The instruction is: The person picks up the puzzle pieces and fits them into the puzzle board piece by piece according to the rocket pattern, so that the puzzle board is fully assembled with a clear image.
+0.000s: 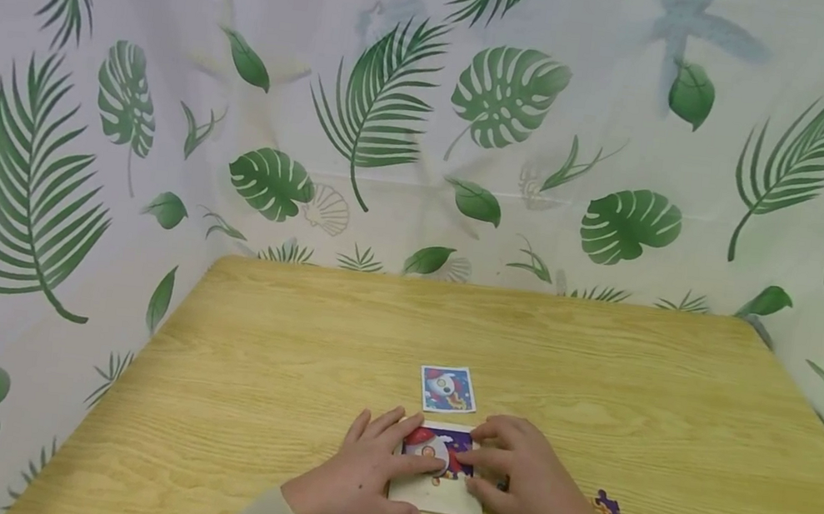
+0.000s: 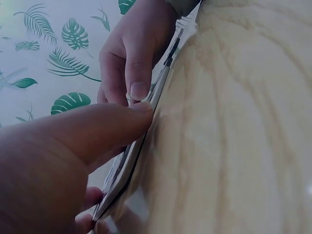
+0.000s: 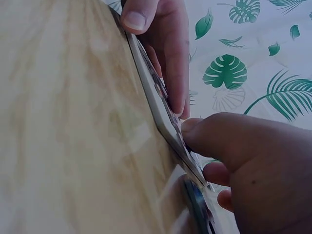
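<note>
A jigsaw puzzle board (image 1: 445,502) lies on the table, its upper part filled with a red, white and purple picture and its lower part pale and bare. My left hand (image 1: 366,478) rests on the board's left side with spread fingers, the index finger reaching onto the picture. From the right, my right hand (image 1: 531,483) touches the board's picture and edge with its fingertips. The left thumb (image 2: 122,119) lies along the board's near edge in the left wrist view. In the right wrist view the right thumb (image 3: 200,130) touches the board's top.
A small picture card (image 1: 447,390) with a similar picture lies just beyond the board. Loose purple and orange puzzle pieces (image 1: 608,507) lie beside the right wrist, partly hidden by it. A leaf-print curtain (image 1: 411,123) hangs behind the wooden table (image 1: 282,344).
</note>
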Motion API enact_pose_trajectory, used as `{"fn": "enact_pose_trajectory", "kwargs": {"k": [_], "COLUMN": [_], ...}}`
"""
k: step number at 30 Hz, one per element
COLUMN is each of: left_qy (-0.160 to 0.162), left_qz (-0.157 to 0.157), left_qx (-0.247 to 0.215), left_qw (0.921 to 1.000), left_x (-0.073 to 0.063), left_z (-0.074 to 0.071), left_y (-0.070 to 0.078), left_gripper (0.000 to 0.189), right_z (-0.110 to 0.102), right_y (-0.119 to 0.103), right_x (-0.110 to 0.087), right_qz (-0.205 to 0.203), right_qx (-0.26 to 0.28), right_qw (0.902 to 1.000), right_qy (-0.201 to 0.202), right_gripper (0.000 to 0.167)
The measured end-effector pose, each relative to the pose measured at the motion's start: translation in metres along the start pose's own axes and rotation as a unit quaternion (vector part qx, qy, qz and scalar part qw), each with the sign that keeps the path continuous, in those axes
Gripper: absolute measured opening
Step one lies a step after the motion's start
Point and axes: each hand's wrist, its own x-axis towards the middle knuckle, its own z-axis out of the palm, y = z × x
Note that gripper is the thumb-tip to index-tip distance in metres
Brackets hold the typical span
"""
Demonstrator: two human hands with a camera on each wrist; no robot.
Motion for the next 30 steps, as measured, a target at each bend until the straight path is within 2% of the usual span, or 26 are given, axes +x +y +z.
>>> {"fn": "enact_pose_trajectory", "kwargs": {"k": [7, 13, 19, 26, 30], "left_qy": [0.008, -0.004, -0.001, 0.015, 0.021], "left_qz": [0.006, -0.022, -0.04, -0.037, -0.03], "left_qx": [0.002, -0.012, -0.016, -0.002, -0.007], "left_qw": [0.9999, 0.9997, 0.9991, 0.9992, 0.9993], "left_x": [0.0, -0.002, -0.008, -0.013, -0.013], "left_z": [0.001, -0.003, -0.009, -0.011, -0.009], "left_y": [-0.001, -0.001, -0.009, -0.017, -0.017], "left_gripper": [0.059, 0.065, 0.069, 0.076, 0.078], "right_z": [-0.002, -0.001, 0.001, 0.0, -0.006], "right_y": [0.0, 0.001, 0.0, 0.0, 0.004], "right_x": [-0.001, -0.001, 0.0, 0.001, -0.003], "right_qz": [0.011, 0.018, 0.023, 0.017, 0.032], "right_qx": [-0.003, 0.004, 0.009, 0.015, 0.026], "right_qw": [0.9998, 0.9998, 0.9997, 0.9997, 0.9991], "right_qy": [-0.015, -0.01, -0.008, 0.002, 0.009], "right_gripper": [0.028, 0.029, 0.029, 0.029, 0.029]}}
